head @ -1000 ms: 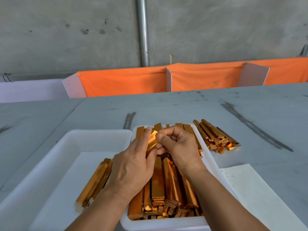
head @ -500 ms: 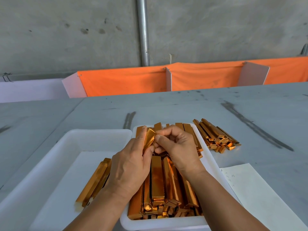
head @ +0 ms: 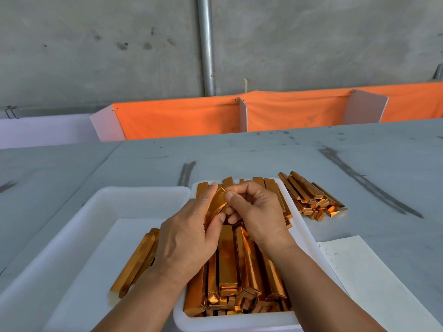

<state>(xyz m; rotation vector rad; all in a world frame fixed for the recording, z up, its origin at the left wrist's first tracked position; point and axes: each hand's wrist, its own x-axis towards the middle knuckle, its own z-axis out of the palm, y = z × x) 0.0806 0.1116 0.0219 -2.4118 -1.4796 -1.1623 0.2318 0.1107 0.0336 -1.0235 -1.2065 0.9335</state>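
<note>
Your fingers (head: 229,195) on both hands are clamped on one small gold box (head: 215,207). L hand (head: 187,240) grips its side and R hand (head: 259,212) pinches the top end, prob. to fold the flap shut. You hold it up just over the full tray (head: 239,324), so the rest stay close. The left tray (head: 119,192) w/ a few boxes (head: 136,259) is prob. for done ones. Another pile (head: 311,200) sits on the table (head: 263,159), R side.

The scuffed grey table (head: 263,159) carries a left white tray (head: 134,191) and a right white tray (head: 239,324), side by side. To their right lie a pile of gold boxes (head: 311,197) and a sheet of paper (head: 374,279).
</note>
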